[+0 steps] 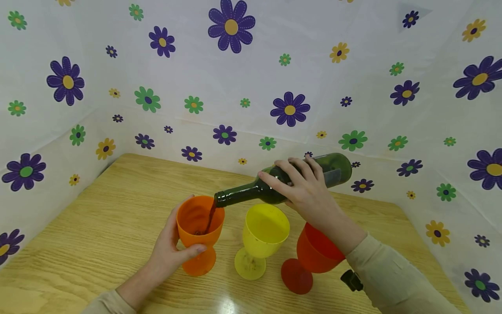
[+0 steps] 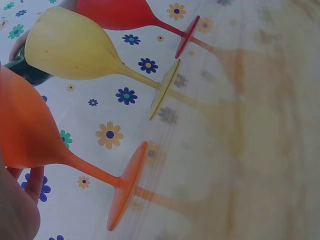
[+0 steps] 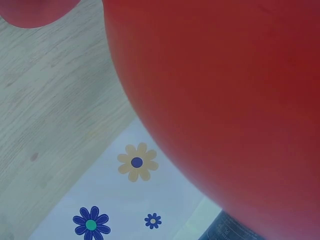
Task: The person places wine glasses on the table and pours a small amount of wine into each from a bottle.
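Seemingly no legible text, bottle (image 1: 270,196) included

Wood-grain table (image 1: 98,226) beneath orange goblet (image 1: 201,240), yellow goblet (image 1: 259,244), red goblet (image 1: 315,258)

Looks like a makeshift tabletop booth in a building of unclear kind, screened at the back and both sides by white flower-printed sheeting (image 1: 255,78) close around a wood-grain table (image 1: 117,218).

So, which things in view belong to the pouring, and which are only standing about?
In the pouring:
Green wine bottle, gripped by the right hand
Dark red liquid, running from its mouth
Orange goblet, held by the left hand

Only about, it seems:
Yellow goblet and red goblet, neither held; perhaps for later filling
Flower-print backdrop
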Tool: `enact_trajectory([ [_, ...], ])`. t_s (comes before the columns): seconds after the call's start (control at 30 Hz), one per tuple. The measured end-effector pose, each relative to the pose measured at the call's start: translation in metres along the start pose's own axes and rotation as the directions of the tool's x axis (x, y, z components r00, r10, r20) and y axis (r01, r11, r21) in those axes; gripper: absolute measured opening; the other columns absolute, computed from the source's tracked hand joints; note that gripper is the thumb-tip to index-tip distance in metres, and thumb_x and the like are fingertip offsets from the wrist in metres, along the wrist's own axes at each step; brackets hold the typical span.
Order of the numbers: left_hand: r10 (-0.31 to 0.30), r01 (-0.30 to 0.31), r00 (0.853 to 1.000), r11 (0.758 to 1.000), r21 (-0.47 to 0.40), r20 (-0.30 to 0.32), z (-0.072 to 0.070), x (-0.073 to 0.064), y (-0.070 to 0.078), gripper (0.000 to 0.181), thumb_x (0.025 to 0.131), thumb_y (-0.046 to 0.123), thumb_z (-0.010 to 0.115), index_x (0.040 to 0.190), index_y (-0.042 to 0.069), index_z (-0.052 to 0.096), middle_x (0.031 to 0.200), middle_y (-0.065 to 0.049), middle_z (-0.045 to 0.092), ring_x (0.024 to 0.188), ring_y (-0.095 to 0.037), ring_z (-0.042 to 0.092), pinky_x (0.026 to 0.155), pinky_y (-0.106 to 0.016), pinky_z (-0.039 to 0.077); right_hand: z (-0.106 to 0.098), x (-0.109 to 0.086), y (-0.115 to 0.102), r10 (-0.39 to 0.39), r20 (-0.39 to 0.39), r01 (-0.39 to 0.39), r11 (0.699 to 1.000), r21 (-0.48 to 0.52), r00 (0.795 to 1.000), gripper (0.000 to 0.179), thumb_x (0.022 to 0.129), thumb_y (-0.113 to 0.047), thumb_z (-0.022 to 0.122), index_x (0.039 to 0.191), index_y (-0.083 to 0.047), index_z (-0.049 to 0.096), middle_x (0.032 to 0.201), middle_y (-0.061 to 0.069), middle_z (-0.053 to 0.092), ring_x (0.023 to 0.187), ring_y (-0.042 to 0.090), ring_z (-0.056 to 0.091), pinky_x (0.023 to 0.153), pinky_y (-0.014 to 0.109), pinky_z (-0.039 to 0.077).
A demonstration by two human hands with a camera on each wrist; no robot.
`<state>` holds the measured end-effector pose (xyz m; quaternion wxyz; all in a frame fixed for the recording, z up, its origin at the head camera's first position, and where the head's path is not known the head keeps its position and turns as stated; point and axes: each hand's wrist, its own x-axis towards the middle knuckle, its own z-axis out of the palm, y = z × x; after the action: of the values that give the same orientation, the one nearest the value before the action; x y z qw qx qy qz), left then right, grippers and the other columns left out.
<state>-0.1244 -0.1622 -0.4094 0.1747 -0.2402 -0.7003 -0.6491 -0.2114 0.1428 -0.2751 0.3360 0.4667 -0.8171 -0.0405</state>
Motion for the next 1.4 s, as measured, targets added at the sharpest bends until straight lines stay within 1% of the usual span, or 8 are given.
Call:
enact_trajectory([
  [0.2,-0.008,0.008,1.000,1.000,0.002,0.000,-0.0001,-0.0004,0.0004,0.098,0.070,-0.010,0.076,0.150,0.018,0.026,0.130,-0.009,0.051,0.113,-0.022,0.052,0.095,-0.027,0.041,0.0006,0.0003,0.0003,-0.002,0.002,0.002,1.000,-0.008,1.000,0.083,0.072,-0.021,0.085,0.141,-0.033,0.043,0.132,0.012,0.046,0.122,0.039,0.039,0.102,0.062,0.025],
  [0.43,-0.006,0.006,1.000,1.000,-0.003,0.004,-0.0003,-0.0003,0.0000,0.097,0.071,-0.011,0.075,0.150,0.017,0.026,0.130,-0.011,0.052,0.113,-0.024,0.051,0.095,-0.027,0.041,0.0006,0.0008,0.0006,-0.008,-0.003,0.008,1.000,-0.003,1.000,0.083,0.072,-0.020,0.086,0.141,-0.033,0.043,0.132,0.012,0.046,0.123,0.039,0.039,0.103,0.062,0.025],
  [0.6,-0.015,0.015,1.000,1.000,-0.008,0.009,-0.0005,-0.0004,0.0006,0.097,0.072,-0.010,0.075,0.150,0.018,0.026,0.131,-0.009,0.051,0.114,-0.024,0.050,0.096,-0.027,0.040,0.0000,0.0010,0.0005,-0.010,0.002,0.010,1.000,-0.004,1.000,0.084,0.071,-0.020,0.086,0.142,-0.033,0.043,0.132,0.012,0.046,0.123,0.039,0.039,0.103,0.061,0.024],
  [1.0,0.009,-0.009,1.000,1.000,0.002,0.004,-0.0001,-0.0004,-0.0009,0.098,0.070,-0.010,0.076,0.150,0.017,0.027,0.131,-0.011,0.052,0.114,-0.022,0.051,0.095,-0.027,0.041,-0.0011,0.0009,0.0010,-0.001,0.045,0.001,1.000,-0.007,0.999,0.087,0.070,-0.021,0.086,0.143,-0.034,0.041,0.133,0.012,0.045,0.124,0.039,0.037,0.106,0.060,0.020],
  [1.4,0.024,-0.024,1.000,1.000,0.003,0.002,0.0001,0.0005,-0.0019,0.098,0.069,-0.010,0.076,0.150,0.016,0.028,0.132,-0.011,0.051,0.114,-0.020,0.051,0.095,-0.026,0.040,-0.0017,0.0023,0.0014,-0.006,0.067,0.007,1.000,-0.010,0.998,0.089,0.071,-0.020,0.086,0.145,-0.034,0.039,0.134,0.012,0.043,0.124,0.039,0.037,0.107,0.060,0.018],
])
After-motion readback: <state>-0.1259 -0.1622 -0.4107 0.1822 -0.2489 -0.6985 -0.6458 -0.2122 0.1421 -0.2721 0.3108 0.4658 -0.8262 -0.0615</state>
